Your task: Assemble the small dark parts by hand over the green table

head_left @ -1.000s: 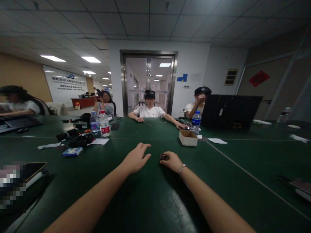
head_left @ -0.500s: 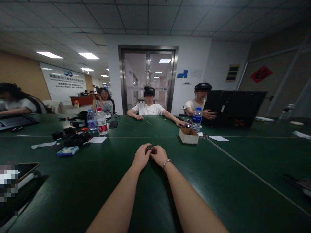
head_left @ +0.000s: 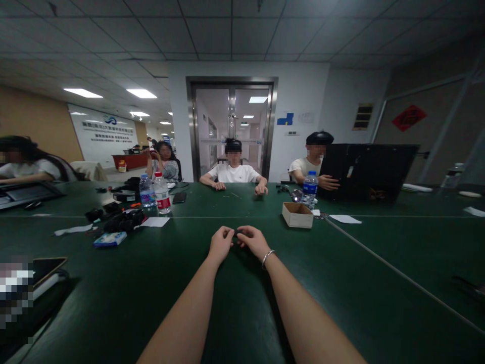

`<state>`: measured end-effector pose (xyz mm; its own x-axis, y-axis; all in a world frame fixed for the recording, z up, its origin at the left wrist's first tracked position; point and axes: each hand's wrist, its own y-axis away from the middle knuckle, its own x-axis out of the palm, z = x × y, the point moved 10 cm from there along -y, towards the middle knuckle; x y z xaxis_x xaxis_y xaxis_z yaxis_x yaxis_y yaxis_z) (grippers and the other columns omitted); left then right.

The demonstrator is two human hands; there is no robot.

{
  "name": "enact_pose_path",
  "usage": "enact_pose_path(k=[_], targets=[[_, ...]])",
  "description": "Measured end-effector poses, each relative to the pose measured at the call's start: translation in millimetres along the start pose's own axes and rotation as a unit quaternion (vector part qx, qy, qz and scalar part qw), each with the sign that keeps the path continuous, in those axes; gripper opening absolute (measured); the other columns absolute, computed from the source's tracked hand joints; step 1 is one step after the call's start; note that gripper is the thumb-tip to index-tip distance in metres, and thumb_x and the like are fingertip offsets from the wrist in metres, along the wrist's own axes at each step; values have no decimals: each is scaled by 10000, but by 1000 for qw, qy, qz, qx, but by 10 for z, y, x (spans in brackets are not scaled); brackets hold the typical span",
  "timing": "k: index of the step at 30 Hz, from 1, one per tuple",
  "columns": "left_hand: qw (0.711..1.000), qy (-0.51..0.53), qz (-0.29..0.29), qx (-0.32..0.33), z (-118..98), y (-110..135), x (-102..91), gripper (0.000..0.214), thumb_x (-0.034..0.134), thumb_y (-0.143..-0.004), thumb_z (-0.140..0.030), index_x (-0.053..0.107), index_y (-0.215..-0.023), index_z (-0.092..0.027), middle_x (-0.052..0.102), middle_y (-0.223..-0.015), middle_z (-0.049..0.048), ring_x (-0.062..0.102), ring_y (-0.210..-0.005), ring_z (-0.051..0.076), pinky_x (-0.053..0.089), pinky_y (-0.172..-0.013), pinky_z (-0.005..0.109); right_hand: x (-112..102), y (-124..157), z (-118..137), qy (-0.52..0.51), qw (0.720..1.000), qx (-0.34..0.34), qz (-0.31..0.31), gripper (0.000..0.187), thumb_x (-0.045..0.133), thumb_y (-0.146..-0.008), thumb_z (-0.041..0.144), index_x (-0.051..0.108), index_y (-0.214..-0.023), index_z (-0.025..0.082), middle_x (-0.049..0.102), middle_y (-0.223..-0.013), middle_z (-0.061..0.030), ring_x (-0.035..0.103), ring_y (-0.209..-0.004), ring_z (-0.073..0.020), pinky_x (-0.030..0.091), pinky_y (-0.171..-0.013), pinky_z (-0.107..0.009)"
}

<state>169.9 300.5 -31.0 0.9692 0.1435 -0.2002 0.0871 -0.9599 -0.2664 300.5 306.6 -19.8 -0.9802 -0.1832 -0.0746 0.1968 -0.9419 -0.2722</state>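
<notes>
Both my arms reach forward over a dark green table. My left hand and my right hand meet at the middle, fingers curled, pinching a small dark object between them. The object is too small and too dark to name. A thin bracelet circles my right wrist. A small open cardboard box stands on the table beyond my right hand.
Two water bottles, black gear, a blue packet and paper lie at the left. A third bottle and an open black laptop stand at the right. Several other people sit along the far and left edges.
My left hand, open and apart a second ago, has closed in on the small object my right hand held; both hands now pinch it. The person opposite has drawn an arm back.
</notes>
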Motion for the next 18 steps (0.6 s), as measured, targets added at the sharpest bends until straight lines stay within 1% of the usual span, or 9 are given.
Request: enact_pose_path(k=[4,8,14,18], targets=[[999,-25,-5,-26,64,-11,-14,295,481,-777,-434,587,-790,-160,588,-746,39,559,-566,113,476,-516,218,4,19,5,-12,1000,-1,10,272,660,-653,169,573,-906,126,560,-844,-37,582,-559,-101,479,-476,-198],[998,-44,-6,-37,51,5,-17,334,480,-769,-468,598,-799,-157,588,-718,37,557,-550,117,469,-507,218,-21,32,-11,-18,1000,6,3,298,683,-630,166,572,-903,129,557,-888,-45,553,-506,-72,468,-462,-194],[998,-44,-1,-35,-22,52,-23,338,472,-771,-468,600,-788,-155,580,-663,37,568,-573,132,462,-512,217,-23,30,-42,-45,999,16,3,317,716,-597,143,585,-885,126,557,-877,-41,560,-508,-71,481,-492,-201],[998,-43,-2,-38,-33,59,-39,337,468,-772,-467,596,-771,-156,586,-663,42,575,-583,145,473,-525,240,6,36,-36,-71,997,19,15,272,694,-657,188,585,-898,125,573,-756,-21,589,-557,-96,495,-514,-192]])
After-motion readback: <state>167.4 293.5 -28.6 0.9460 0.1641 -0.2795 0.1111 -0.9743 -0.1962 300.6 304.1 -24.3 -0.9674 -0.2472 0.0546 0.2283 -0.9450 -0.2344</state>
